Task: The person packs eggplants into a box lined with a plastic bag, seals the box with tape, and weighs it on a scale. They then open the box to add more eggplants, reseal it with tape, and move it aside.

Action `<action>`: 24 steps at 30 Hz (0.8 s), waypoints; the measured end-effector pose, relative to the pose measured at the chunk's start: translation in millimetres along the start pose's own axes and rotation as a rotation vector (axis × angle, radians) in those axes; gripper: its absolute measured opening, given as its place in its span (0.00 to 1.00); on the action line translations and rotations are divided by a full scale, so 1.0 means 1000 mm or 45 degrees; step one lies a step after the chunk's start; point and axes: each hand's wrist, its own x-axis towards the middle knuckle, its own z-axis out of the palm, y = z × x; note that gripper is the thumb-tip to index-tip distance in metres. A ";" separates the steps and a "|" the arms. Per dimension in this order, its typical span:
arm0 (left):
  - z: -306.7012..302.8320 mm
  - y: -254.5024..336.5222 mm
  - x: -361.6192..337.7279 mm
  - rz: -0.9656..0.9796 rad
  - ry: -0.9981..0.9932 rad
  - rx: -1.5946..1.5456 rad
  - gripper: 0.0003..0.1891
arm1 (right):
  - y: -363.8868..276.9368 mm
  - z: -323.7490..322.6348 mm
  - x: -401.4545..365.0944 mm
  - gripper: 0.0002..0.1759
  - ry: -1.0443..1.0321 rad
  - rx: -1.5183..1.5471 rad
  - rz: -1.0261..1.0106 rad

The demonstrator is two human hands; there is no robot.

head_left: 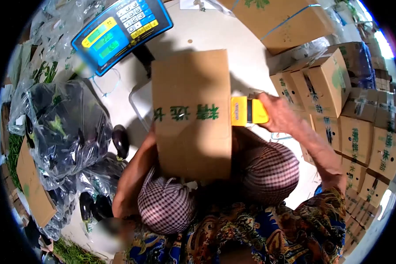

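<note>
A brown cardboard box (192, 83) with green printed characters is held up in front of my body, over my checked sleeve covers (166, 204). My right hand (275, 112), at the box's right side, is closed around the end of a yellow tape dispenser (243, 111) with a dark gap in its middle. The dispenser's left end meets the box's right edge. My left forearm (134, 176) reaches up along the left side of the box. Behind the cardboard, my left hand and its fingers are hidden.
A blue scale display (123, 33) stands at upper left. Below it lie clear plastic bags (68, 132) and a dark eggplant (120, 140). Stacked cartons (319, 83) line the right side, and a large carton (279, 24) sits at upper right.
</note>
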 end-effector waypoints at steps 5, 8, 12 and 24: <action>0.008 -0.006 0.010 0.002 -0.032 -0.102 0.29 | -0.031 -0.044 0.024 0.21 0.047 -0.219 -0.197; -0.008 0.012 0.008 0.095 0.000 -0.196 0.30 | -0.071 -0.041 0.046 0.27 -0.079 -0.229 -0.176; -0.044 0.049 -0.020 0.361 0.165 -0.094 0.30 | -0.124 -0.018 0.079 0.22 0.158 -0.400 -0.349; -0.016 0.073 -0.053 0.803 0.574 1.293 0.35 | -0.191 -0.021 0.126 0.26 -0.136 -0.323 -0.386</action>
